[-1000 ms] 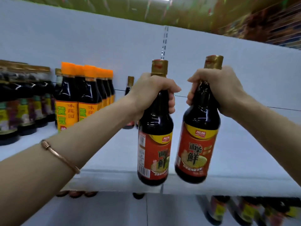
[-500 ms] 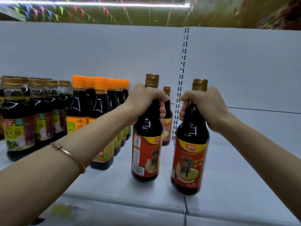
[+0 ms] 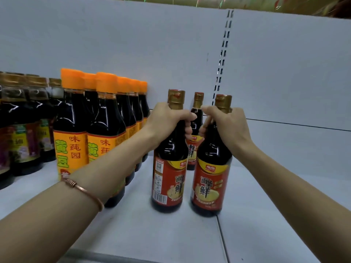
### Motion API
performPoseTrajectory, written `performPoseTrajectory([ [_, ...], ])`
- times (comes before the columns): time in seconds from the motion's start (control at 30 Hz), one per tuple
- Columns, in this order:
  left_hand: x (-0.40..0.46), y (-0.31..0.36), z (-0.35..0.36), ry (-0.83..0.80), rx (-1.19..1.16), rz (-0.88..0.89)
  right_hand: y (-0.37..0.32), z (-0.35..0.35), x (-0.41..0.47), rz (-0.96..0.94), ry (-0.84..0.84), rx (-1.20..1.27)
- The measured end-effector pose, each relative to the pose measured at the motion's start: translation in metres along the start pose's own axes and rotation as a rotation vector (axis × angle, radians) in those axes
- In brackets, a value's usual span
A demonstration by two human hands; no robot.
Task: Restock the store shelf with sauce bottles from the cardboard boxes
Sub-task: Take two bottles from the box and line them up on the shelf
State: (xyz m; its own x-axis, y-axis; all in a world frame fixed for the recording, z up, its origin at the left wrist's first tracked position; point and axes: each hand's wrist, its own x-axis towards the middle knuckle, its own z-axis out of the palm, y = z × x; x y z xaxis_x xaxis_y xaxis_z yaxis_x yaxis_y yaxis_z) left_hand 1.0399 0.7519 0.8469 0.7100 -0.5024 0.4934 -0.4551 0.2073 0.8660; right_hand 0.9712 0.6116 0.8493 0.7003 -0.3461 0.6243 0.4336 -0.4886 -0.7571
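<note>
two sauce bottles on the shelf (image 3: 171, 234)
left hand (image 3: 167, 118) grips left bottle (image 3: 169, 168) by its neck; right hand (image 3: 226, 124) grips right bottle (image 3: 210, 179) likewise.

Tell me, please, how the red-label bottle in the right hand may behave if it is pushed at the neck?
The red-label bottle is tall with a narrow base, so it probably tips rather than slides. It looks full of dark sauce, so likely heavy. The right hand grips its glossy neck, which may be slippery.
</note>
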Motion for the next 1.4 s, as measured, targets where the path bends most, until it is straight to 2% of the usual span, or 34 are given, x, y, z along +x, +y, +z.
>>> performPoseTrajectory([
  [0.1,0.004,-0.007,0.002,0.076,0.143,0.107,0.012,0.004,-0.004,-0.050,0.012,-0.089],
  [0.17,0.002,-0.012,0.002,0.154,0.275,0.141,0.027,0.004,-0.021,-0.006,-0.065,-0.131],
  [0.3,-0.041,-0.036,0.005,0.190,0.383,-0.026,0.066,-0.012,-0.066,0.107,-0.250,-0.060],
  [0.4,-0.069,-0.052,0.004,0.153,0.587,-0.113,0.083,-0.018,-0.085,0.138,-0.356,-0.194],
  [0.5,-0.073,-0.054,-0.001,0.130,0.559,-0.130,0.084,-0.018,-0.088,0.157,-0.415,-0.175],
  [0.73,-0.075,-0.056,-0.006,0.180,0.500,-0.143,0.095,-0.019,-0.061,0.300,-0.385,-0.308],
  [1.0,-0.053,-0.073,-0.017,0.219,0.538,-0.164,0.110,0.000,-0.037,0.322,-0.340,-0.318],
  [1.4,-0.033,-0.092,-0.014,0.158,0.569,-0.210,0.110,0.012,-0.033,0.323,-0.298,-0.355],
])
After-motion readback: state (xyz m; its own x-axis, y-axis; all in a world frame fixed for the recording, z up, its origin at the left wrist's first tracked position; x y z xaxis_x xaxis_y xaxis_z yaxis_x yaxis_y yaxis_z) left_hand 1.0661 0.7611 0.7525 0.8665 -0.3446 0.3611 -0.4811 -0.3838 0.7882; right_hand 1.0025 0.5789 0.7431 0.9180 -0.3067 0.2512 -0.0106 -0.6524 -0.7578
